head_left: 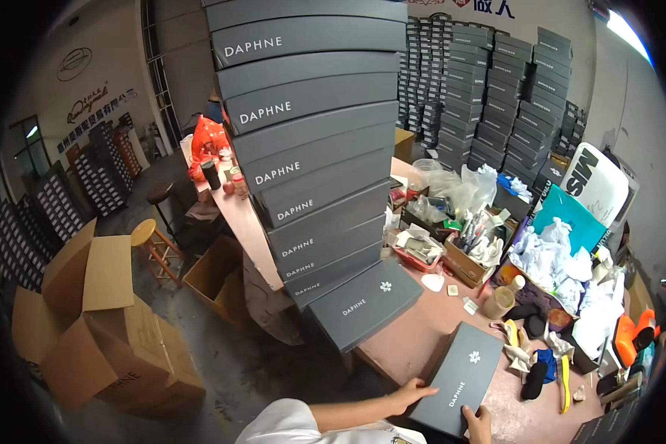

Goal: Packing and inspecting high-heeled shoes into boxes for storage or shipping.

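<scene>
A closed dark grey shoe box (462, 374) with white lettering and a small white emblem lies at the front of the pinkish table (392, 348). My left hand (409, 394) grips its left edge, fingertips against the side. At the near right corner my right hand (478, 424) holds the box, thumb on the lid and the other fingers mostly hidden. Left of it, another grey shoe box (370, 302) rests flat at the foot of a tall stack of matching boxes (325, 140).
Cluttered bins (466, 259) and crumpled white paper (555, 255) crowd the table's right side. A yellow-handled tool (565, 385) and a jar of tan liquid (499, 302) sit nearby. Open cartons (118, 333) and a wooden stool (146, 235) stand on the floor left. More box stacks (488, 96) rise behind.
</scene>
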`<state>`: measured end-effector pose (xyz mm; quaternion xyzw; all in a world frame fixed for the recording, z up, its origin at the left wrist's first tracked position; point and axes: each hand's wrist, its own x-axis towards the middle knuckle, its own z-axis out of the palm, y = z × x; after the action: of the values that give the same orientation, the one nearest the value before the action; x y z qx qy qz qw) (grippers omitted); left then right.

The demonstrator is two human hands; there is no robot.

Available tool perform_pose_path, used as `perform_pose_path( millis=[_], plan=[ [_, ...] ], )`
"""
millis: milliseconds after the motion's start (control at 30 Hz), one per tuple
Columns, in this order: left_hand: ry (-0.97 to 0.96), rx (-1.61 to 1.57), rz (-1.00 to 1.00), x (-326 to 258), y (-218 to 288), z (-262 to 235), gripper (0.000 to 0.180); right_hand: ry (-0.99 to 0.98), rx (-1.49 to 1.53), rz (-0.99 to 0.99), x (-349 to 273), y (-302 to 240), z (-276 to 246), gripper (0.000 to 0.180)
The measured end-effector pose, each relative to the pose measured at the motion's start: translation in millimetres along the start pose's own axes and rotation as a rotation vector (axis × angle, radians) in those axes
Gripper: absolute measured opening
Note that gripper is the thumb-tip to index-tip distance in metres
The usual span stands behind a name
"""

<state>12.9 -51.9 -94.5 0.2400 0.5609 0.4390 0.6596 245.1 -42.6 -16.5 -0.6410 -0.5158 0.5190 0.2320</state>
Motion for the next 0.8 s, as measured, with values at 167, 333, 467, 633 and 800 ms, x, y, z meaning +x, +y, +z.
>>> perform_pose_path(
  millis=[167,333,467,633,800],
  plan=[
    [-0.389,-0.298,-0.156,-14,71,-2,0.056,-0.185,0.899,0.048,1,22,-17,0.043],
    [-0.003,0.379,0.738,-30,129,-20,0.091,0.069,0.912,-0.270,-17,-21,30,0.019],
    [-0.276,0.945,0.863,-33,195,-35,0.076,-0.532,-0.143,-0.607,-37,-103,86,0.038],
    [0.033,1.693,0.205,26,158,-88,0.049,-0.199,-0.251,-0.506,-30,-87,36,0.042],
    [-0.228,1.186,1.000,25,127,6,0.057,0.340,-0.731,-0.597,14,-52,-11,0.050]
  ],
)
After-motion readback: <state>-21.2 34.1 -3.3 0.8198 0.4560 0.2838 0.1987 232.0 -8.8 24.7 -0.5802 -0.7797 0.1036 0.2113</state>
